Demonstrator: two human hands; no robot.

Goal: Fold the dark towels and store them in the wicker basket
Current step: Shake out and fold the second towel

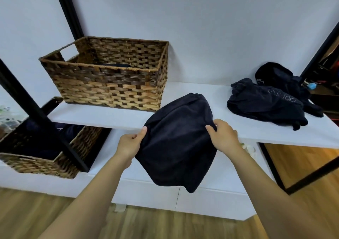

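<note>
- The left hand [131,143] pinches the left edge of a dark towel [177,143], thumb on top and fingers curled under the cloth.
- The right hand [222,135] grips the towel's right edge the same way, thumb on the upper face.
- The towel is held between both hands, its far end resting on the front of the white shelf [117,116], the near part hanging past the shelf's front edge with a loose thread dangling below.
- Bare shelf lies on both sides of the towel: a strip on the left in front of the basket [110,84], a wider patch on the right before the pile [267,101].
- The basket stands on the shelf's left part, just beyond and left of the towel, open at the top, with something dark showing inside.
- The pile of crumpled dark towels lies at the shelf's right end, well apart from the held one.
- Black frame posts [33,108] stand at the shelf's left and right.
- A second basket [47,152] with dark cloth sits lower left, on a lower white shelf.
</note>
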